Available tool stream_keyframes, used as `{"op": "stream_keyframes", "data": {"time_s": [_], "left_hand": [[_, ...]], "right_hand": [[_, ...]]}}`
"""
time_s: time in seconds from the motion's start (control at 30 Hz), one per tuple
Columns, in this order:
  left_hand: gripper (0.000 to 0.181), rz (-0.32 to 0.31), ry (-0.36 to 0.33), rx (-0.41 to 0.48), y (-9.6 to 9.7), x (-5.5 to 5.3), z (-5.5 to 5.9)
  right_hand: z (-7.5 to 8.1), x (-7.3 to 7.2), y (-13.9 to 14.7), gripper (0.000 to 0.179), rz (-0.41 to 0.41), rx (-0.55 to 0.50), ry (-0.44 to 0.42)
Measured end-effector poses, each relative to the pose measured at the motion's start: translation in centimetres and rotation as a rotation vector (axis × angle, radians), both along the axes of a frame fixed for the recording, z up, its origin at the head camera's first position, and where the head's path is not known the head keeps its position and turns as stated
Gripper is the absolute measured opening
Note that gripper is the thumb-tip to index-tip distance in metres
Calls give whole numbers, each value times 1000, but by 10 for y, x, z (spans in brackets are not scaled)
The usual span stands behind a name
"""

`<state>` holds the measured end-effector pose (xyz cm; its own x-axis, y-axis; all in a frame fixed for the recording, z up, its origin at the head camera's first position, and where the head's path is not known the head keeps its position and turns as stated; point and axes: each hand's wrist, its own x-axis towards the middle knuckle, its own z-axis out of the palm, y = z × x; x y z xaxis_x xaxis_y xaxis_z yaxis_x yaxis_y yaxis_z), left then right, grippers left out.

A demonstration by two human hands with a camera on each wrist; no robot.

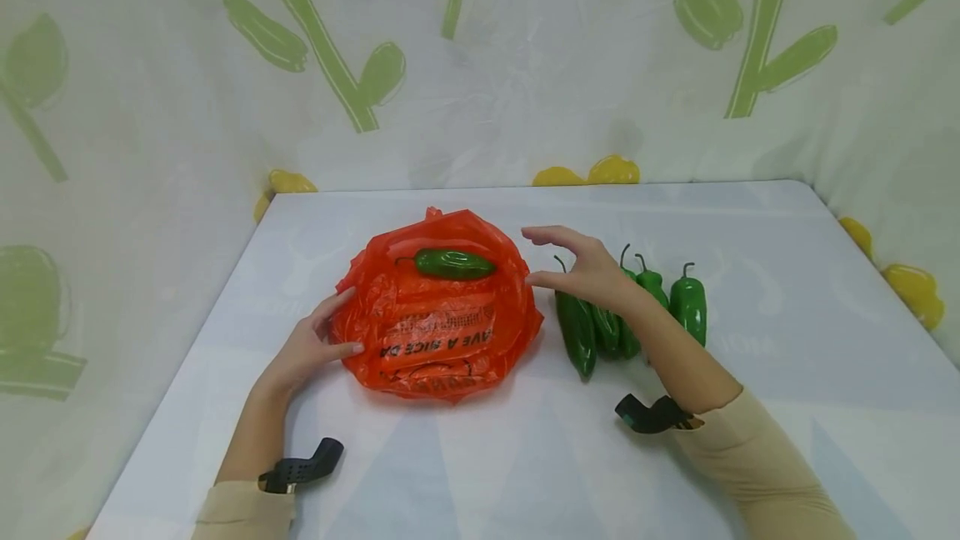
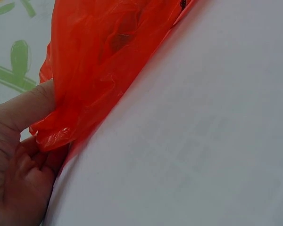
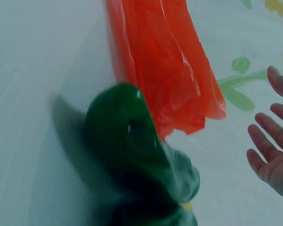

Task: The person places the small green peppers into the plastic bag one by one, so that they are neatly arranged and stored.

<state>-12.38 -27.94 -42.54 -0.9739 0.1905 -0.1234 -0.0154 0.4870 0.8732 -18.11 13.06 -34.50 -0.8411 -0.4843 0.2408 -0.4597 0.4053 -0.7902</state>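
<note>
A red plastic bag with dark printed lettering lies spread open on the table, its rim standing up around it. One long green chili pepper rests inside, towards the far side. At the bag's left edge my left hand holds the rim, the plastic between thumb and fingers in the left wrist view. Just beyond the bag's right rim is my right hand, held above the table with fingers and thumb apart and nothing between them. Under and beside that hand lie several green chili peppers, partly covered by the forearm.
The white table ends at a back edge against a curtain printed with green plants and yellow shapes. Another green pepper lies at the right end of the row. Dark wrist cameras sit on both forearms.
</note>
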Motion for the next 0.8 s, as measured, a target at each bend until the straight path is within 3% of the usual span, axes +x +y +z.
{"op": "stream_keyframes", "data": {"time_s": [0.23, 0.53, 0.8], "left_hand": [[85, 3, 1, -1, 1, -1, -1], [85, -1, 3, 1, 1, -1, -2], [86, 0, 5, -1, 0, 0, -1]], "right_hand": [[3, 8, 29, 61, -55, 0, -5], [5, 17, 60, 62, -150, 29, 53], [7, 26, 83, 63, -235, 57, 22]]}}
